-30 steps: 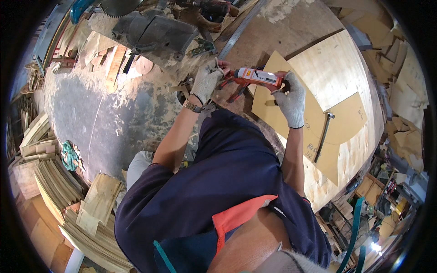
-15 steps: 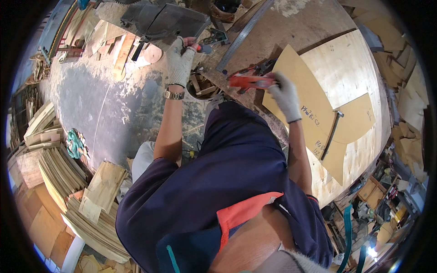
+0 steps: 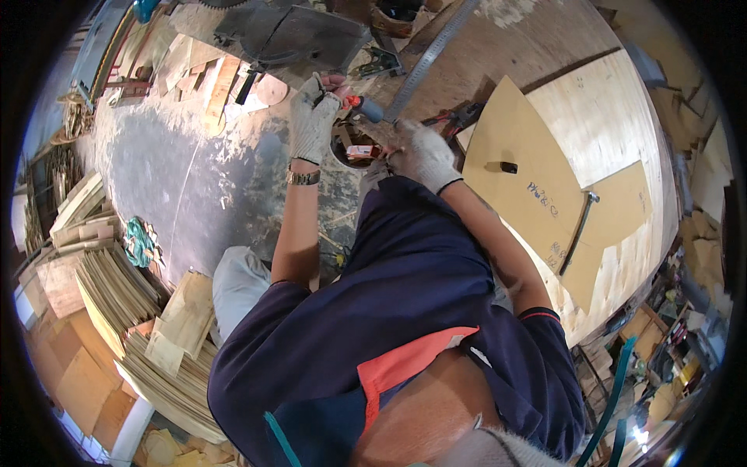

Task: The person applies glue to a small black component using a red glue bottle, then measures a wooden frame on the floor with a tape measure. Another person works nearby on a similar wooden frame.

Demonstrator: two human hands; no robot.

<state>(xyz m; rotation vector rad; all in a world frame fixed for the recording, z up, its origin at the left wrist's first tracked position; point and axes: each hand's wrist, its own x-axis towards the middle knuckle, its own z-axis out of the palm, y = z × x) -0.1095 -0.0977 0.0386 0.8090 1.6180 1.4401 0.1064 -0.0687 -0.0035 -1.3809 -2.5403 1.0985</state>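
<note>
My left hand (image 3: 313, 117), in a white knit glove with a metal watch at the wrist, is closed around a small orange-and-grey tool (image 3: 367, 107). Its rounded grey end points right, toward the workbench edge; its exact kind is unclear. My right hand (image 3: 429, 158), also gloved, is smeared by motion beside the round bin (image 3: 336, 149), its fingers too blurred to read. A red-and-white packet (image 3: 360, 152) lies among scraps in the bin. Past the right hand, a red-and-black hand tool (image 3: 457, 118) rests on the bench.
A steel ruler (image 3: 426, 66) lies on the workbench (image 3: 537, 35). Yellow card templates (image 3: 517, 148) on pale plywood (image 3: 595, 93) carry a small black object (image 3: 509, 167) and a hammer-like tool (image 3: 579, 232). Stacked wood strips (image 3: 124, 292) stand at left; a circular blade (image 3: 222, 2) shows at the top.
My right hand has moved left from the templates to the bin, and the red thing it held is gone from it. A red-and-white packet now shows in the bin, a black object on the template.
</note>
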